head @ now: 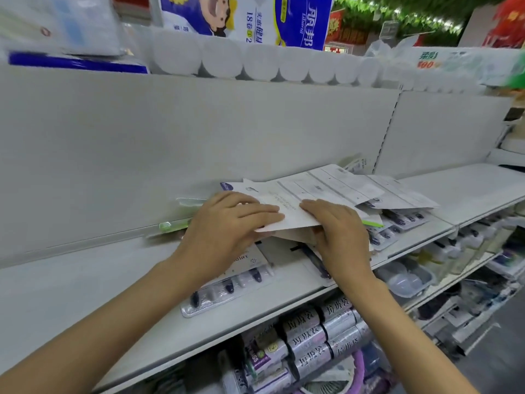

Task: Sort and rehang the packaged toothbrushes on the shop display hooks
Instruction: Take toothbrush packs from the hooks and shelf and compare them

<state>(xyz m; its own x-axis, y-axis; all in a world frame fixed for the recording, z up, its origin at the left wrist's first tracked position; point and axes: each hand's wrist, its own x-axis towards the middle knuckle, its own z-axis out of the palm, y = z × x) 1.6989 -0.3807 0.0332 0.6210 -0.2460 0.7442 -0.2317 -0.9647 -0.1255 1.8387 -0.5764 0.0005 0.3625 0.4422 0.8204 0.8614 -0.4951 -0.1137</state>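
A pile of packaged toothbrushes (335,191) lies on the white shelf (85,280), most packs with their white card backs up. My left hand (224,223) rests flat, fingers straight, on the near end of the top pack. My right hand (338,231) grips the same pack's near edge, fingers over the card and thumb tucked under it. A blister pack with dark-handled brushes (227,285) lies face up under my left wrist. A green toothbrush pack (173,226) sits by the back panel. No display hooks are visible.
The plain white back panel (199,132) rises behind the shelf. Toilet-paper rolls (255,61) line the shelf above. Rolls of bags (318,336) and plastic containers (406,280) fill the shelves below. More dark-brush packs (397,223) lie right of the pile.
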